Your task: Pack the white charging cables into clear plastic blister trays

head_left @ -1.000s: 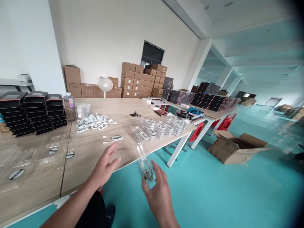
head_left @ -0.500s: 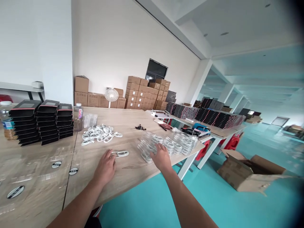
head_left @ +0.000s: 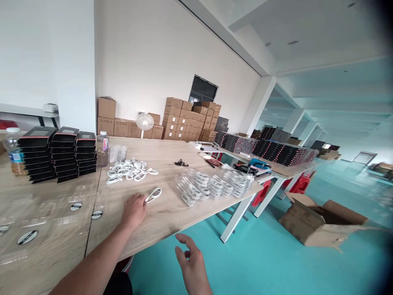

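Note:
My left hand (head_left: 134,209) is closed on one end of a coiled white cable (head_left: 154,195), whose loop sticks out to the right above the table. In front of the table's near edge, my right hand (head_left: 193,262) hangs over the floor with thumb and fingers apart and nothing in it. Beyond the left hand lies a loose heap of coiled white cables (head_left: 132,169). Several clear plastic trays with white cables (head_left: 192,188) are stacked at the table's right end. A small cluster of black pieces (head_left: 181,162) sits behind them.
Stacks of black boxes (head_left: 38,153) stand on the left, beside a bottle (head_left: 102,148). Clear plastic pieces with oval labels (head_left: 76,206) lie on the near left of the wooden table (head_left: 159,221). An open carton (head_left: 319,221) rests on the floor at right.
My right hand has drawn back from the stacked trays to in front of the table edge. My left hand has raised the coiled cable, which lay flat on the table.

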Available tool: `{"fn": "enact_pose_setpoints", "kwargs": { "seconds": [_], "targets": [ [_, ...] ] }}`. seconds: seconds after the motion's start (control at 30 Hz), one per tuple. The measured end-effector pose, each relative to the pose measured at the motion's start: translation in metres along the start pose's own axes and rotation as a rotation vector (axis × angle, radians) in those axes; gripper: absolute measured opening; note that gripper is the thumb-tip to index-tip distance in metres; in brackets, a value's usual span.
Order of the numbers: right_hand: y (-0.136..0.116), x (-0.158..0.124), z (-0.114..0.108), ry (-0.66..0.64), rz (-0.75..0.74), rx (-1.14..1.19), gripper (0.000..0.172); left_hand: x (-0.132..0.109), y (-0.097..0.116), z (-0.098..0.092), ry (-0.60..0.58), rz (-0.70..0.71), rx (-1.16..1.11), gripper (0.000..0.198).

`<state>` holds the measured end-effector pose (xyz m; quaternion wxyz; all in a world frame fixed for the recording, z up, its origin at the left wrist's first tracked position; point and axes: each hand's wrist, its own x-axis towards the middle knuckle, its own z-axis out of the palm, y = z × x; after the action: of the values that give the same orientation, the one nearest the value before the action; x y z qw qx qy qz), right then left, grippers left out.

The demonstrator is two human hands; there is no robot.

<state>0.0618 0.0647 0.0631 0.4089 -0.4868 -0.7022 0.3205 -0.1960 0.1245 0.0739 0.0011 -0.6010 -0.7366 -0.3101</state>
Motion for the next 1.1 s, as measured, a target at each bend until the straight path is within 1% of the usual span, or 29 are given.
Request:
{"fn": "enact_pose_setpoints", "kwargs": {
  "seconds": [0.07,0.17,0.3,0.43,0.5,0.57,0.6,0.63,0.67,0.7,0.73,0.77,0.8,0.83,0.87,0.9,0.93,1.0,1.03,1.1],
  "targets": [
    [0.004,-0.015,0.000,-0.035,0.117,0.117,0.033,0.001,0.000,-0.002,-0.017,-0.008,0.011,0.021],
    [0.009,-0.026,-0.002,-0.037,0.174,0.204,0.034,-0.002,0.002,-0.007,-0.037,0.008,0.017,0.020],
    [0.010,-0.028,-0.010,-0.016,0.169,0.224,0.034,-0.010,0.009,-0.011,-0.053,0.028,0.036,0.012],
    [0.011,-0.033,-0.017,-0.026,0.138,0.176,0.032,-0.015,0.016,-0.018,-0.071,0.023,0.021,0.016],
    [0.011,-0.038,-0.021,-0.008,0.113,0.111,0.033,-0.023,0.021,-0.026,-0.114,0.045,-0.021,0.019],
    [0.005,-0.043,-0.028,0.053,0.048,0.044,0.039,-0.038,0.031,-0.038,-0.194,0.097,-0.072,0.021],
    [-0.001,-0.045,-0.033,0.084,-0.001,0.020,0.046,-0.049,0.039,-0.045,-0.246,0.137,-0.106,0.022],
    [-0.008,-0.047,-0.039,0.096,-0.046,0.005,0.057,-0.061,0.047,-0.053,-0.305,0.181,-0.148,0.022],
    [-0.016,-0.049,-0.045,0.082,-0.081,0.002,0.069,-0.073,0.057,-0.061,-0.369,0.231,-0.200,0.023],
    [-0.024,-0.051,-0.051,0.029,-0.092,0.010,0.081,-0.086,0.067,-0.070,-0.444,0.279,-0.300,0.021],
    [-0.032,-0.053,-0.057,-0.076,-0.064,0.033,0.085,-0.097,0.077,-0.077,-0.521,0.310,-0.390,0.019],
    [-0.038,-0.055,-0.062,-0.208,-0.005,0.082,0.075,-0.107,0.086,-0.082,-0.588,0.323,-0.459,0.017],
    [-0.042,-0.057,-0.065,-0.354,0.064,0.151,0.057,-0.116,0.093,-0.085,-0.636,0.321,-0.528,0.013],
    [-0.043,-0.060,-0.066,-0.462,0.124,0.242,0.043,-0.124,0.099,-0.085,-0.660,0.299,-0.605,0.007],
    [-0.043,-0.063,-0.065,-0.523,0.170,0.342,0.040,-0.130,0.103,-0.082,-0.657,0.259,-0.694,0.010],
    [-0.040,-0.066,-0.062,-0.525,0.197,0.440,0.047,-0.136,0.104,-0.075,-0.632,0.200,-0.795,0.020],
    [-0.035,-0.069,-0.059,-0.469,0.208,0.522,0.053,-0.143,0.104,-0.065,-0.594,0.126,-0.897,0.030],
    [-0.025,-0.074,-0.050,-0.272,0.230,0.613,0.059,-0.157,0.102,-0.038,-0.544,-0.028,-1.051,0.038],
    [-0.020,-0.076,-0.046,-0.182,0.245,0.628,0.060,-0.166,0.101,-0.024,-0.557,-0.087,-1.095,0.038],
    [-0.013,-0.080,-0.040,-0.055,0.281,0.656,0.058,-0.186,0.100,0.005,-0.651,-0.143,-1.179,0.040]
  ]
}}
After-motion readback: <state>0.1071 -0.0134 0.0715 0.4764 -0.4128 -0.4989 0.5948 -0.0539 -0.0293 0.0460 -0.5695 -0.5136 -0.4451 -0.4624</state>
